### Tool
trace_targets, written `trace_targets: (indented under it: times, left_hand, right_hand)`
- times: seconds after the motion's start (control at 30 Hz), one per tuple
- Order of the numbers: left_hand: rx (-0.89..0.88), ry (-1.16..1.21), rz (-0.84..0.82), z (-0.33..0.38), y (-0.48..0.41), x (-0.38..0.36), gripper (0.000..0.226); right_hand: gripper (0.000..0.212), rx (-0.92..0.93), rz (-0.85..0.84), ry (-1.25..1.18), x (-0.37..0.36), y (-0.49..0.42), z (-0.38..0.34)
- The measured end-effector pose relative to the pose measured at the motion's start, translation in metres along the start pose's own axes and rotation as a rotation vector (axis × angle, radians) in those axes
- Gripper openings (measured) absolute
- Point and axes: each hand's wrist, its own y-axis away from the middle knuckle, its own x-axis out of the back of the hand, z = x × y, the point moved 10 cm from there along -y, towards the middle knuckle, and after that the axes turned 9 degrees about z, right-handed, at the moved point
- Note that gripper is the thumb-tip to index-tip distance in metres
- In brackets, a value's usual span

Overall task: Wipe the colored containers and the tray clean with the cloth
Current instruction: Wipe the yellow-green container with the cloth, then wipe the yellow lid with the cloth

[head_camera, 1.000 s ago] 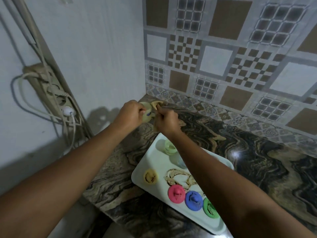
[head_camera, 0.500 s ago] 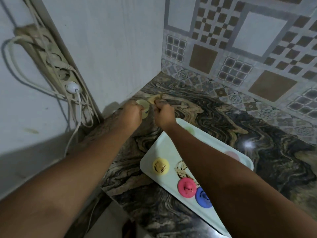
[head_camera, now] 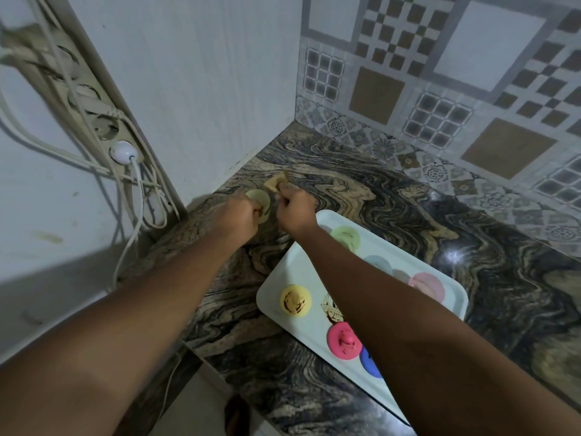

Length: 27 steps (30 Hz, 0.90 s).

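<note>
Pale-green round plastic container (head_camera: 258, 200) gripped in curled left hand (head_camera: 235, 219), right hand (head_camera: 296, 213) pinching small tan cloth (head_camera: 276, 183) between its fingers: wiping step, next needs cloth rubbed over container.

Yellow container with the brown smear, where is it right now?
In the head view, the yellow container sits at the white tray's left end, up-left of the pink container.

A tray (head_camera: 298, 269) carrying containers (head_camera: 295, 300) sits near right on the counter (head_camera: 377, 196). Beyond its far left corner, the left hand (head_camera: 239, 215) holds a single container (head_camera: 259, 196) beside the right hand (head_camera: 297, 212), which holds the cloth (head_camera: 276, 184). A power strip (head_camera: 103, 121) lines the left wall.
</note>
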Motion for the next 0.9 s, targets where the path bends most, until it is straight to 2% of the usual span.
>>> trace_targets:
  times: [0.23,0.33,0.5,0.7,0.9]
  left_hand:
    - [0.018,-0.009,0.034,0.0,0.004,0.025,0.03]
    - [0.028,0.078,0.067,0.006,0.002,0.055,0.041]
    - [0.004,0.244,0.118,0.044,0.011,0.101,0.046]
    - [-0.107,0.339,0.049,0.1,0.054,0.12,0.045]
    - [-0.171,0.274,-0.165,0.114,0.103,0.067,0.027]
  right_hand:
    - [0.039,-0.032,0.042,-0.086,0.007,0.005,-0.001]
    - [0.039,-0.031,0.088,-0.135,0.027,0.012,-0.006]
    - [0.038,0.038,0.198,-0.136,0.073,0.042,-0.012]
    - [0.038,0.025,0.242,-0.153,0.113,0.108,0.002]
    - [0.037,-0.031,0.215,-0.202,0.11,0.175,0.035]
